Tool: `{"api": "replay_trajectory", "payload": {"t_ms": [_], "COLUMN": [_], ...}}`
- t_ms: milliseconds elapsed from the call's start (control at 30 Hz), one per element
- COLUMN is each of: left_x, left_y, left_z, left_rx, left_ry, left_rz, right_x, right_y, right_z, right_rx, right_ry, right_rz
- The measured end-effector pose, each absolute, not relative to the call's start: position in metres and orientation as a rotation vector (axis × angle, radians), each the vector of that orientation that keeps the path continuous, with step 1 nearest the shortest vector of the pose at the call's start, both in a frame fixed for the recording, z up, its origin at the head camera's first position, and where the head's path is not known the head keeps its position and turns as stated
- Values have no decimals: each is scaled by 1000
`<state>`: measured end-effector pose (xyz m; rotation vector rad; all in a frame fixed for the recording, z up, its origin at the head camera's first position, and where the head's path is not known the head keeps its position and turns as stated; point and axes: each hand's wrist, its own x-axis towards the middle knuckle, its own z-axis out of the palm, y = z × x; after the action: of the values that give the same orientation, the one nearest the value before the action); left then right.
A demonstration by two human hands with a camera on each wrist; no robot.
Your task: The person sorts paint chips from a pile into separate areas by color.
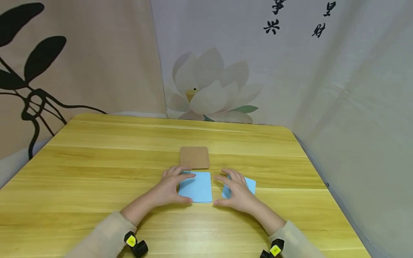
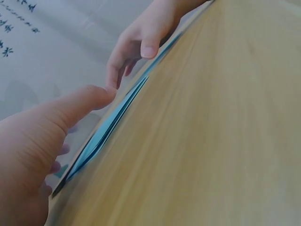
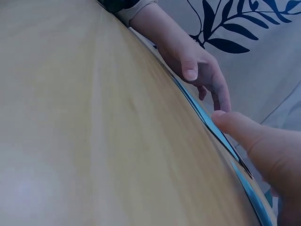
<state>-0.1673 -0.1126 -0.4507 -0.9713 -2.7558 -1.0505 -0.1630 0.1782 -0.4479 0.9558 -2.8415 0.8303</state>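
A small stack of light-blue square cards (image 1: 198,188) with rounded corners lies on the table between my hands. My left hand (image 1: 169,188) is at its left side, fingers at the far edge and thumb by the near edge, apart from each other. My right hand (image 1: 237,193) hovers over a second blue square (image 1: 250,185), which it partly hides; thumb and fingers point left toward the stack and grip nothing. From the left wrist view, the stack (image 2: 106,132) shows several thin layers, slightly parted. Whether either hand touches a card is hard to tell.
A brown square piece (image 1: 194,157) with rounded corners lies just behind the blue stack. All of it rests on a wooden table (image 1: 113,161). Printed curtains (image 1: 209,86) hang beyond the table's far and right edges.
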Motion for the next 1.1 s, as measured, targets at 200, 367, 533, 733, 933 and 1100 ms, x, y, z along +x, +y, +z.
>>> {"api": "replay_trajectory", "payload": {"t_ms": [200, 367, 533, 733, 933, 1100], "left_x": [-170, -174, -180, -189, -196, -201], "left_y": [-95, -80, -65, -45, -26, -16], "left_z": [-452, -452, -449, -446, -444, -444], "left_rx": [-1024, -1074, -1133, -1202, -1306, -1329], "left_ry": [-2738, -2726, -2742, -2775, -2805, -2862], "left_rz": [-1019, -977, -907, -849, -817, -766], "right_x": [-158, -153, -151, -149, -147, -145], "right_y": [194, 208, 221, 236, 249, 258], "right_z": [-449, -447, -447, -446, -446, -447], "right_rx": [938, 888, 842, 813, 805, 799], "right_ry": [-2841, -2844, -2871, -2886, -2880, -2895], "right_rz": [827, 845, 831, 792, 802, 797]}}
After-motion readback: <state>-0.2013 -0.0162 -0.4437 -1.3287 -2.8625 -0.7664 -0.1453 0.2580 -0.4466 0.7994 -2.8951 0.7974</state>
